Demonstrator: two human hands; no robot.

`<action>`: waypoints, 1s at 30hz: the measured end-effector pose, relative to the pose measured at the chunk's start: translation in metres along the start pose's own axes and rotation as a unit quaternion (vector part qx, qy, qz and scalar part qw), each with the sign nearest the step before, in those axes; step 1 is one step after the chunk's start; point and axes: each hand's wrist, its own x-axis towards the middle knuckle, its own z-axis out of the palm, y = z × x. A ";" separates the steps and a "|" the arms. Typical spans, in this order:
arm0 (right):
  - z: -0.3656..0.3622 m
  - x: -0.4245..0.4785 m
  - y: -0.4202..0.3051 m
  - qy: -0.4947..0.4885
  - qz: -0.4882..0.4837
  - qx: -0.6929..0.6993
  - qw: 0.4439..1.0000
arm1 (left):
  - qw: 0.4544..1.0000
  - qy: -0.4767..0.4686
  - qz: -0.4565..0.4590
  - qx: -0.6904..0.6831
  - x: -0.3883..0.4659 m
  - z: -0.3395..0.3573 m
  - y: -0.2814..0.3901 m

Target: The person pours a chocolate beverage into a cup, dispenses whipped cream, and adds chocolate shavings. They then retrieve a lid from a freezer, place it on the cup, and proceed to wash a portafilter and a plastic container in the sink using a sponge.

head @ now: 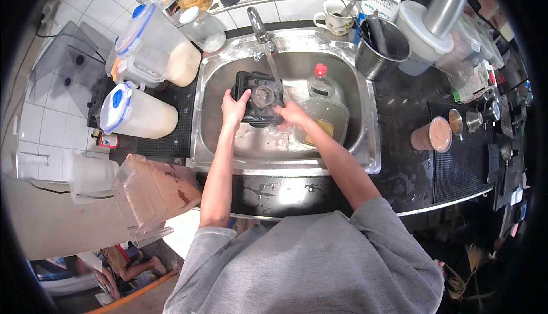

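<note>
A black plastic blender lid or base part (262,119) with a round clear piece (263,96) in its middle is held over the steel sink (214,153). My left hand (234,107) grips its left edge. At its lower right corner is my right hand (292,114), fingers partly hidden against it. Water runs from the faucet (259,25) beside the part's right side. Right of my right hand, a clear plastic tub (340,119) with a yellow sponge (321,130) sits in the basin, in front of a clear bottle with a red cap (320,71).
Lidded clear containers (145,110) and a blender jar with brown residue (156,190) stand left. A steel pitcher (376,65), a floral mug (337,20) and a cup of brown drink (430,136) stand right. Another person (117,267) is at the lower left, beyond the counter.
</note>
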 end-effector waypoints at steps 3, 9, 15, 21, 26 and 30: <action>-0.033 -0.017 -0.017 0.071 -0.006 -0.035 0.997 | 0.980 -0.099 -0.134 -0.110 -0.017 0.020 0.047; -0.056 -0.053 -0.055 0.193 -0.044 -0.162 0.967 | 0.825 -0.244 -0.333 -0.385 -0.018 0.069 -0.003; -0.092 -0.044 -0.019 0.213 -0.112 -0.279 0.930 | 0.825 -0.236 -0.258 -0.444 -0.033 0.077 0.026; -0.071 -0.024 -0.002 0.080 -0.081 -0.064 0.991 | 0.901 -0.229 -0.089 -0.358 -0.020 0.027 0.040; -0.052 -0.018 -0.012 0.068 -0.090 -0.192 0.975 | 0.974 -0.169 0.043 -0.143 -0.022 -0.007 0.050; -0.046 -0.041 -0.039 0.022 -0.149 -0.379 0.913 | 0.988 -0.088 0.110 -0.064 -0.024 -0.036 0.040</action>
